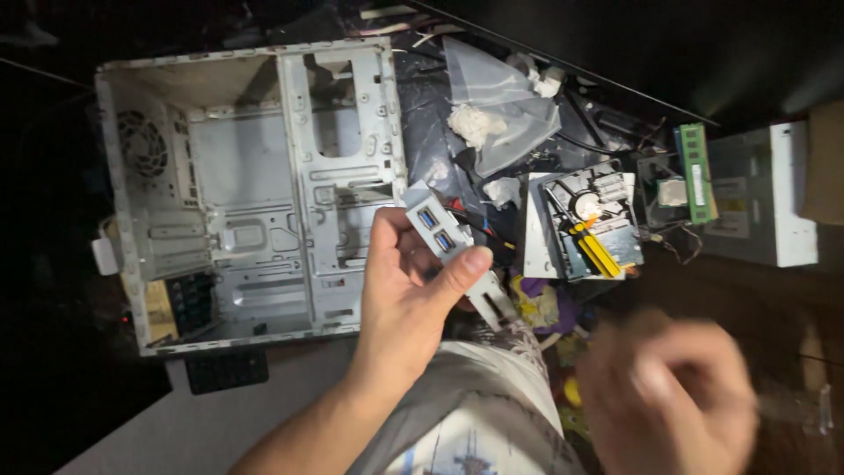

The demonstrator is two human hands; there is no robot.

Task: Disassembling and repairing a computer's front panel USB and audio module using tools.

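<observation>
My left hand [406, 295] grips a small grey metal port bracket [440, 230] with two blue sockets, held just off the right edge of an open, empty computer case [255, 185]. Thin wires trail from the bracket toward the right. My right hand [673, 396] is blurred at the lower right, fingers curled around what looks like a thin clear-handled tool [796, 406]; its shape is hard to make out.
A clear plastic bag [501, 105] with white wads lies beyond the case. To the right sit an opened drive with yellow parts [591, 224], a green memory stick [696, 171] and a grey optical drive [765, 198]. The surroundings are dark.
</observation>
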